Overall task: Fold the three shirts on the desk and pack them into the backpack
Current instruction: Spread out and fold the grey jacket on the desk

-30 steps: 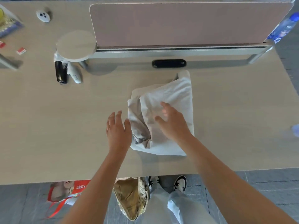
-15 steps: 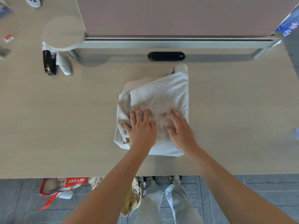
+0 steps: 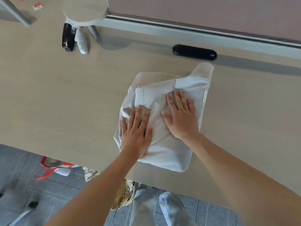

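Both hands have slid up the folded white shirt (image 3: 164,149); left hand (image 3: 136,134) and right hand (image 3: 180,116) press flat, fingers straight and slightly apart, to flatten its creases against the desk (image 3: 65,98).

My left hand (image 3: 136,132) and right hand (image 3: 180,116) lie flat side by side on the shirt (image 3: 164,121), which sits on the desk (image 3: 65,103) right of centre frame. A divider (image 3: 203,15) runs behind it, upper right. The backpack (image 3: 124,194) sits under the desk's near edge, bottom centre.
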Demonstrator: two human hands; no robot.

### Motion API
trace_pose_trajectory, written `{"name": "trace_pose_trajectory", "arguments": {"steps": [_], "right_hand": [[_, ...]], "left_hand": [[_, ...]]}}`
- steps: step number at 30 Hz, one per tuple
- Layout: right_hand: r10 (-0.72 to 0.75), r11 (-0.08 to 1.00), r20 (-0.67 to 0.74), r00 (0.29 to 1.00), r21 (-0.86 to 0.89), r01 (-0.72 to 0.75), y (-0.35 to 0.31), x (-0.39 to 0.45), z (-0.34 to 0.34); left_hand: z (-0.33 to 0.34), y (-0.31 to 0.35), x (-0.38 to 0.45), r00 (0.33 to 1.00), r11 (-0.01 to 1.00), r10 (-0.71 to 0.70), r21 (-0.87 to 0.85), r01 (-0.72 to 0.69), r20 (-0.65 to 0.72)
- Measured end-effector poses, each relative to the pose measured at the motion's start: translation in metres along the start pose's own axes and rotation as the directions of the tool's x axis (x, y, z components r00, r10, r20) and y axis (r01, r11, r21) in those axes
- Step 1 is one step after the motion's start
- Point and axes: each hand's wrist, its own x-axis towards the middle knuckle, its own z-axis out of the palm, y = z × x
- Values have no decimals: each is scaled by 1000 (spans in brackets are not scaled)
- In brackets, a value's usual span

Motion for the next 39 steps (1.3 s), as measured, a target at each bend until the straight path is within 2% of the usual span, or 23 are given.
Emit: {"name": "trace_pose_trajectory", "arguments": {"steps": [3, 7, 11, 13, 18, 20, 22, 25, 27, 30, 32, 35, 37, 39], "right_hand": [[0, 1000, 11, 1000, -22, 0, 4, 3, 12], [-11, 1000, 39, 999, -16, 12, 5, 5, 7], [-48, 999, 22, 999, 17, 47, 7, 12, -11], [-110, 993, 25, 994, 34, 109, 11, 21, -24], [-355, 935, 90, 931, 42, 352, 23, 62, -36], [-390, 918, 126, 912, -23, 396, 30, 73, -28], [-374, 919, 138, 917, -76, 387, 37, 79, -17], [-296, 949, 106, 949, -82, 305, 46, 74, -5], [-202, 975, 71, 977, -79, 207, 51, 64, -5], [14, 998, 17, 1000, -57, -13, 59, 35, -6], [180, 983, -11, 984, -15, -181, 63, 10, -6], [430, 902, 6, 903, 40, -430, 60, -33, -4], [569, 817, 52, 820, 71, -572, 52, -59, -4], [641, 754, 117, 758, 90, -651, 46, -79, -11]], "left_hand": [[5, 0, 3, 1000, 1000, -11, 14, 11, -6], [-3, 4, 7, 993, 998, -64, 25, 62, 101], [-26, 37, 2, 957, 966, -257, 40, 254, 133], [-34, 68, -4, 924, 928, -372, 19, 372, 87], [-12, 136, -9, 841, 841, -540, -14, 540, -9], [4, 141, -7, 820, 820, -571, -3, 572, -42], [16, 135, -4, 826, 829, -558, 3, 560, -74], [23, 118, 1, 879, 879, -470, 51, 475, -85], [19, 105, 8, 928, 924, -365, 94, 371, -68], [11, 85, 17, 990, 973, -137, 186, 138, -18], [7, 74, 28, 998, 973, 45, 225, -53, 42], [1, 60, 47, 932, 897, 337, 254, -362, 138], [-3, 55, 62, 841, 799, 499, 264, -540, 210], [-7, 55, 75, 759, 711, 595, 265, -651, 265]]}}
